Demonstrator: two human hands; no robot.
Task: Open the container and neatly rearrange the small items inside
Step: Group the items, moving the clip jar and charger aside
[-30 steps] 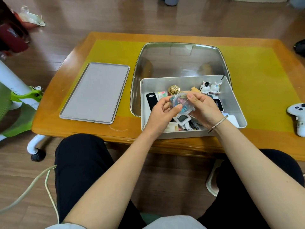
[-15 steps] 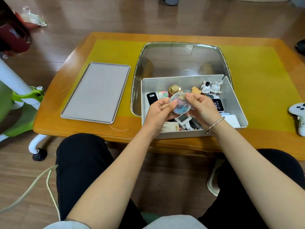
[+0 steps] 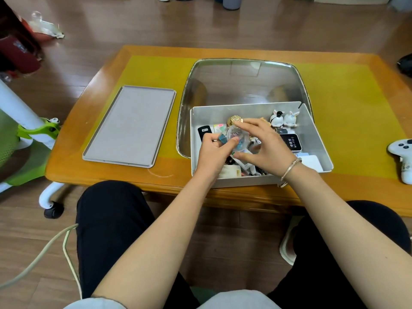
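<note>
White game controller (image 3: 401,156) at the table's (image 3: 156,177) right edge.

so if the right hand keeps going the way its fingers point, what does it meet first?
Probably the gold jewelled knob: the right hand, holding the clear plastic ball, points up-left and its fingertip already sits at the knob's edge. Depth is unclear; it may pass above.

Glossy wooden table (image 3: 347,192), mirror-shiny tray (image 3: 245,85).
</note>
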